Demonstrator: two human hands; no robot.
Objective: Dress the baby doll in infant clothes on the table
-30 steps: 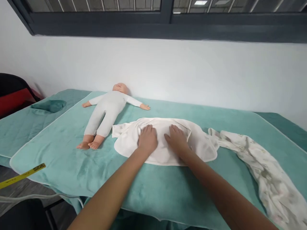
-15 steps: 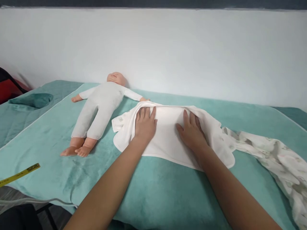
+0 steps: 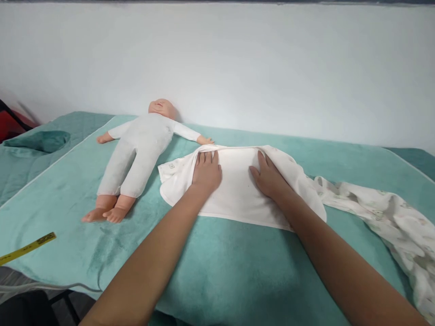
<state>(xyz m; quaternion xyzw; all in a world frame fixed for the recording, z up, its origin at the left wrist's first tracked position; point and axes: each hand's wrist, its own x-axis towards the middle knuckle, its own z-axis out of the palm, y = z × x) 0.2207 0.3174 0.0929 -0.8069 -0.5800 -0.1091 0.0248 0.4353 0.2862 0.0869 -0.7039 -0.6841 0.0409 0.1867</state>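
Note:
A white baby shirt (image 3: 238,190) is spread out on the green cover, with its far edge folded over and small prints on the left sleeve. My left hand (image 3: 207,172) lies flat on it, fingers stretched toward the far fold. On the right part of the cloth rests my right hand (image 3: 270,176), thumb apart; some of its fingers are partly hidden by the folded cloth. To the left a baby doll (image 3: 146,136) in a white body suit lies on its back, arms spread. One of the doll's hands is close to the shirt's far edge.
A crumpled printed white cloth (image 3: 377,208) lies at the right, reaching the shirt. Green bedding (image 3: 238,262) covers the surface up to a white wall (image 3: 238,68). A yellow strip (image 3: 30,247) is at the left front, near a cable (image 3: 50,286). Something red (image 3: 10,124) stands far left.
My right hand has shifted slightly to the left and farther under the fold, and the shirt's right side has drawn in a little. My left hand stays about where it was. The view has tilted slightly.

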